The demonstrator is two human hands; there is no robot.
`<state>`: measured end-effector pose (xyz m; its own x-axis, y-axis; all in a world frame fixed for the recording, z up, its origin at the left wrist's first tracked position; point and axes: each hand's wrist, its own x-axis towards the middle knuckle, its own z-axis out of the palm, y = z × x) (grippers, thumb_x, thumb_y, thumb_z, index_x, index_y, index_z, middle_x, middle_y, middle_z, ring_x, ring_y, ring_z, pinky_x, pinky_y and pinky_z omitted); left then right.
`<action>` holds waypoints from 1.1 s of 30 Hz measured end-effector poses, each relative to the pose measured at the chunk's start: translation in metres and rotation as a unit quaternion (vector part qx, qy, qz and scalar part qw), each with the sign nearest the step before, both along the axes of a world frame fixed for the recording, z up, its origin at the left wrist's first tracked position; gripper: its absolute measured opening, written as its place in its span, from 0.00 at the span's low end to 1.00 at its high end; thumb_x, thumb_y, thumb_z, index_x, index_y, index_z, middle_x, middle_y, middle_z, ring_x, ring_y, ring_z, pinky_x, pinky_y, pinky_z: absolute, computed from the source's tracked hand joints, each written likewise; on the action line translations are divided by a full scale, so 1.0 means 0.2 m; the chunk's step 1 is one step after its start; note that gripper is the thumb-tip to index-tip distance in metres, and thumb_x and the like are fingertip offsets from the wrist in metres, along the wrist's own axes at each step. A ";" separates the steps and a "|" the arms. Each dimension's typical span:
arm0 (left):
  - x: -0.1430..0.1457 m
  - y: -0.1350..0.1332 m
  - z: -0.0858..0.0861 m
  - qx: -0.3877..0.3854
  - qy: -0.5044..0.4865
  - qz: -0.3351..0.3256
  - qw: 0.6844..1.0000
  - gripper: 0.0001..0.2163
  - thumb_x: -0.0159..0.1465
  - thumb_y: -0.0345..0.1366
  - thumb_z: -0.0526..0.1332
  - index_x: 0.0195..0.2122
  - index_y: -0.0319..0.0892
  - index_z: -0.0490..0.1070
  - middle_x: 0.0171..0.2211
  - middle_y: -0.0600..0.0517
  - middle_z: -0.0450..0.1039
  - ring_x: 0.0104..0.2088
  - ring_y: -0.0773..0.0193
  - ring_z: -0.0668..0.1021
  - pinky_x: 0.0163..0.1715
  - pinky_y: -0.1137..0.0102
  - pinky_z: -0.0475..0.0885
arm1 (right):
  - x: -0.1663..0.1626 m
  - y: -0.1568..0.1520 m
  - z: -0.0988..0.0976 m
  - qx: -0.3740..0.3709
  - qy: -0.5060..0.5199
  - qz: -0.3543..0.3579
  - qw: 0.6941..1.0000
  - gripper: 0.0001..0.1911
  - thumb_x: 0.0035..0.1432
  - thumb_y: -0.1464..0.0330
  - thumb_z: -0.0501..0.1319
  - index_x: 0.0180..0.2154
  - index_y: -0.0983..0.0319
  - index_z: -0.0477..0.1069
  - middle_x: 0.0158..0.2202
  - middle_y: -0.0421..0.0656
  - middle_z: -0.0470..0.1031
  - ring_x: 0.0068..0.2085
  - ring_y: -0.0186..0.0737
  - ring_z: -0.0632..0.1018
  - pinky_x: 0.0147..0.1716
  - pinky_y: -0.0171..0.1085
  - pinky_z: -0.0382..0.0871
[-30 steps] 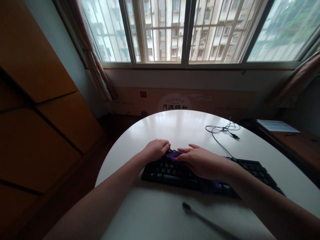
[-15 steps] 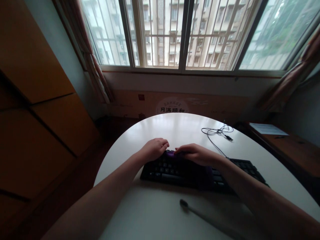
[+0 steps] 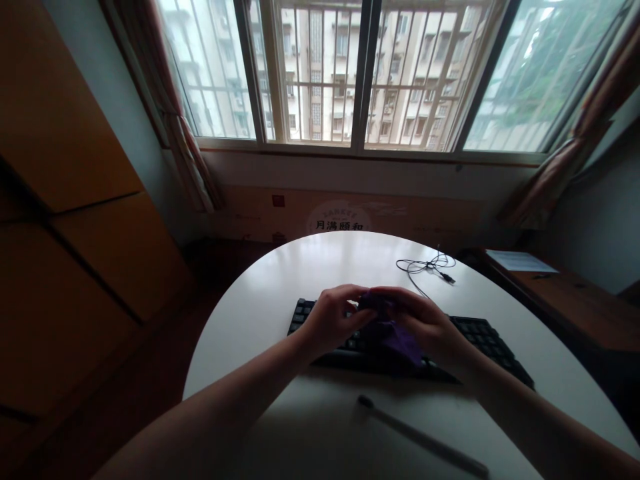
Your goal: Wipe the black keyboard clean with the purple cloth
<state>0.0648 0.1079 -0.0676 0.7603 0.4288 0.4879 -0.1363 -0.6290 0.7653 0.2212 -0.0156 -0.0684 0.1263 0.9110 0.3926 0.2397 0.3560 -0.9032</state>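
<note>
A dark purple cloth (image 3: 400, 343) is gripped between my two hands, above the middle of a black keyboard (image 3: 483, 337). My left hand (image 3: 337, 313) pinches the cloth's upper left part with thumb and fingers. On the other side, my right hand (image 3: 427, 320) has its fingers closed around the cloth's upper right, and the lower part hangs over the keys. Part of the keyboard is hidden behind the hands and cloth. Nearer to me a toothbrush (image 3: 425, 437) lies on the table, its dark bristle head pointing left.
The round white table (image 3: 240, 320) carries everything. Behind the keyboard lies its coiled black cable (image 3: 425, 265) with a USB plug. A brown desk (image 3: 565, 300) with a paper sheet (image 3: 520, 261) stands at the right, a wooden cabinet (image 3: 90, 267) at the left.
My left hand has moved right from the keyboard's upper left edge and now grips the cloth with my right hand. The cloth is raised and bunched. The view has shifted slightly.
</note>
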 end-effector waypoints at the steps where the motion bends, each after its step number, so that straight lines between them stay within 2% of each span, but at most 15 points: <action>1: 0.01 -0.02 0.00 -0.019 0.002 -0.003 1.000 0.10 0.60 0.36 0.63 0.41 0.38 0.77 0.33 0.49 0.77 0.31 0.65 0.77 0.31 0.73 0.72 | -0.02 -0.02 -0.01 0.011 -0.016 -0.018 1.000 0.17 0.61 0.69 0.58 0.51 0.57 0.73 0.51 0.45 0.76 0.52 0.43 0.76 0.53 0.43 0.71; 5: 0.01 -0.04 -0.01 -0.059 0.039 -0.005 0.997 0.09 0.62 0.37 0.61 0.35 0.36 0.78 0.25 0.53 0.75 0.27 0.67 0.75 0.27 0.75 0.68 | -0.02 -0.06 -0.02 0.031 -0.119 -0.117 0.986 0.17 0.61 0.70 0.59 0.51 0.57 0.72 0.48 0.45 0.77 0.47 0.42 0.79 0.46 0.41 0.76; 8: 0.00 -0.03 -0.01 -0.049 0.072 -0.007 0.996 0.09 0.62 0.37 0.61 0.31 0.37 0.78 0.21 0.56 0.70 0.23 0.70 0.71 0.24 0.76 0.63 | 0.01 -0.07 -0.03 0.057 -0.223 -0.147 0.962 0.13 0.60 0.72 0.59 0.46 0.56 0.75 0.42 0.44 0.78 0.41 0.41 0.79 0.41 0.40 0.76; 11: 0.00 -0.01 -0.01 -0.042 0.076 -0.033 0.996 0.08 0.61 0.36 0.62 0.31 0.37 0.78 0.21 0.56 0.69 0.24 0.71 0.70 0.25 0.76 0.63 | 0.03 -0.06 -0.04 0.109 -0.285 -0.165 0.938 0.12 0.59 0.73 0.60 0.43 0.55 0.76 0.45 0.45 0.76 0.46 0.43 0.77 0.44 0.44 0.74; 13: 0.01 -0.02 -0.02 -0.063 0.057 -0.040 0.996 0.08 0.61 0.36 0.63 0.32 0.38 0.79 0.27 0.53 0.72 0.27 0.69 0.72 0.28 0.75 0.66 | 0.04 -0.05 -0.05 0.122 -0.293 -0.157 0.935 0.12 0.58 0.74 0.61 0.43 0.56 0.75 0.50 0.45 0.74 0.51 0.44 0.75 0.49 0.46 0.72; 16: 0.03 -0.05 -0.04 -0.106 0.041 -0.029 0.993 0.08 0.60 0.37 0.64 0.36 0.39 0.79 0.35 0.49 0.72 0.33 0.66 0.75 0.33 0.73 0.69 | 0.03 -0.05 -0.08 0.101 -0.253 -0.113 0.956 0.11 0.59 0.75 0.59 0.43 0.57 0.70 0.53 0.45 0.73 0.54 0.44 0.73 0.53 0.46 0.69; 19: 0.02 -0.05 -0.03 -0.088 0.064 -0.035 0.993 0.12 0.62 0.41 0.63 0.43 0.42 0.79 0.36 0.49 0.71 0.34 0.65 0.75 0.34 0.72 0.70 | 0.03 -0.05 -0.09 0.077 -0.135 -0.110 0.982 0.07 0.61 0.72 0.58 0.42 0.57 0.67 0.48 0.45 0.75 0.52 0.44 0.76 0.50 0.44 0.72; 21: 0.01 0.00 0.00 -0.050 0.054 -0.002 0.997 0.14 0.64 0.43 0.60 0.45 0.42 0.78 0.37 0.49 0.72 0.34 0.65 0.75 0.34 0.71 0.70 | 0.04 -0.06 -0.07 0.053 -0.017 -0.121 0.991 0.05 0.62 0.69 0.58 0.41 0.57 0.64 0.40 0.44 0.77 0.44 0.43 0.79 0.41 0.41 0.76; 23: -0.01 0.07 0.01 -0.005 0.026 0.080 0.996 0.14 0.66 0.42 0.56 0.43 0.42 0.78 0.37 0.49 0.72 0.34 0.65 0.74 0.35 0.70 0.70 | 0.08 -0.06 -0.03 0.024 0.089 -0.130 0.987 0.06 0.62 0.67 0.57 0.41 0.57 0.61 0.31 0.39 0.75 0.31 0.39 0.80 0.30 0.37 0.76; 26: -0.03 0.19 0.01 0.066 0.069 0.170 0.981 0.12 0.65 0.39 0.56 0.41 0.41 0.77 0.38 0.48 0.74 0.35 0.63 0.75 0.38 0.67 0.71 | 0.16 -0.08 0.03 0.020 0.133 -0.197 0.971 0.08 0.61 0.66 0.57 0.41 0.55 0.59 0.24 0.32 0.68 0.16 0.32 0.71 0.14 0.30 0.65; 28: -0.03 0.24 -0.02 0.117 0.146 0.177 0.966 0.10 0.64 0.38 0.58 0.41 0.42 0.77 0.40 0.47 0.75 0.40 0.59 0.76 0.45 0.62 0.71 | 0.19 -0.08 0.05 0.061 0.056 -0.295 0.952 0.09 0.58 0.66 0.61 0.39 0.56 0.61 0.24 0.32 0.66 0.15 0.29 0.67 0.12 0.29 0.59; 30: -0.03 0.27 -0.06 0.150 0.208 0.157 0.954 0.11 0.63 0.38 0.59 0.42 0.43 0.77 0.43 0.46 0.76 0.46 0.55 0.75 0.50 0.59 0.69 | 0.21 -0.07 0.03 0.105 -0.066 -0.359 0.925 0.09 0.55 0.66 0.64 0.35 0.58 0.65 0.26 0.35 0.68 0.20 0.31 0.70 0.17 0.30 0.64; 31: -0.02 0.28 -0.08 0.160 0.230 0.142 0.949 0.11 0.62 0.38 0.60 0.43 0.43 0.77 0.44 0.46 0.76 0.47 0.54 0.75 0.51 0.59 0.68 | 0.20 -0.06 0.02 0.114 -0.129 -0.358 0.918 0.08 0.55 0.67 0.65 0.35 0.58 0.66 0.28 0.37 0.70 0.24 0.33 0.73 0.22 0.32 0.68; 33: -0.02 0.28 -0.11 0.174 0.261 0.106 0.944 0.13 0.62 0.40 0.60 0.45 0.43 0.77 0.44 0.46 0.76 0.47 0.54 0.75 0.50 0.61 0.69 | 0.16 -0.02 -0.04 0.103 -0.233 -0.285 0.924 0.04 0.57 0.69 0.64 0.36 0.58 0.70 0.33 0.40 0.75 0.32 0.38 0.77 0.32 0.36 0.72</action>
